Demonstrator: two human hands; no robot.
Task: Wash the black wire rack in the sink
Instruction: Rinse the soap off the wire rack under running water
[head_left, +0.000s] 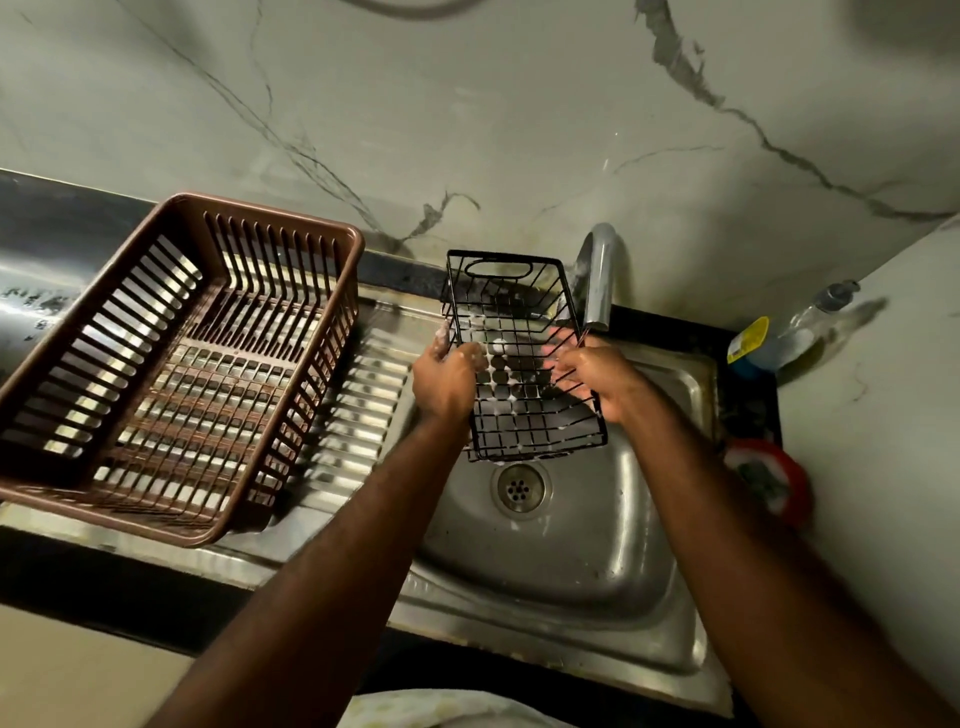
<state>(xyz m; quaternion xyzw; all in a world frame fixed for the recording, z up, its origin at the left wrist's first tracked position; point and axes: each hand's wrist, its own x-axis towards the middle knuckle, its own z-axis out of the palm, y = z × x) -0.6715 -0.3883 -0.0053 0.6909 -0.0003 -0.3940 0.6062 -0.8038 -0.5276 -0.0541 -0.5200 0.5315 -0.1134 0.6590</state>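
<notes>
Two hands share the job: the left hand (447, 379), foamy, has its fingers curled round the left edge of the black wire rack (519, 415), which is held tilted above the sink (597, 545) bowl, its far end near the tap (600, 275). The right hand (597, 379) hooks its fingers through the wires on the right side. Suds cling at the wire crossings, so rinsing well probably means turning the rack slowly under the spout, rubbing each joint and keeping a firm hold, since soapy wire is likely slippery. Whether water is running I cannot tell. At the left, a brown plastic basket (176, 364) sits on the ribbed steel drainboard (363, 405). Right of the sink, a soap bottle (795, 332) lies on the dark tabletop (748, 405) below a veined marble wall (519, 130), in dim light.
</notes>
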